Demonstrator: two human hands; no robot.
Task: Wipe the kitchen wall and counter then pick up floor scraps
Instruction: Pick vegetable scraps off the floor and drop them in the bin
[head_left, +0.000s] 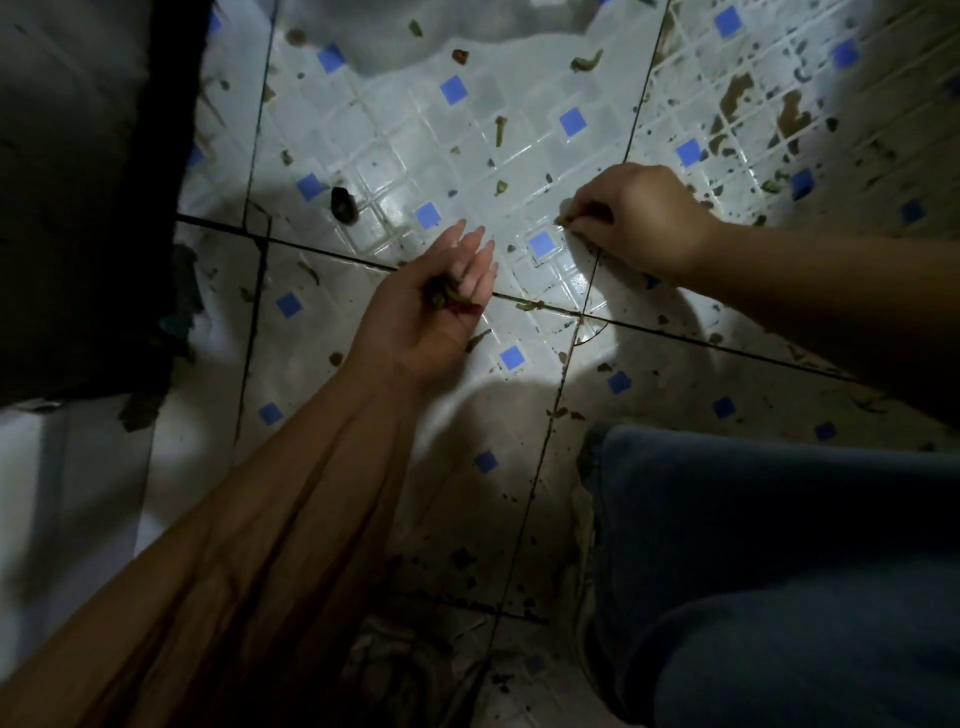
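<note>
The right hand (641, 218) pinches a small green scrap (562, 218) against the tiled floor (395, 130) at its fingertips; the left hand (431, 306), palm up with fingers nearly straight, cradles a little heap of gathered scraps (445, 296). Judging by their look, these bits are light, limp and probably damp; a fingertip pinch at an edge should lift each; many more lie scattered over the tiles

Both forearms are bare, with no sleeve, watch or bracelet showing on either. The left hand (431, 306) has long, slim fingers with neat, unpainted nails; the right hand (636, 221) shows only its knuckled back. One leg wears dark blue trousers (779, 571) of soft, creased cloth.
</note>
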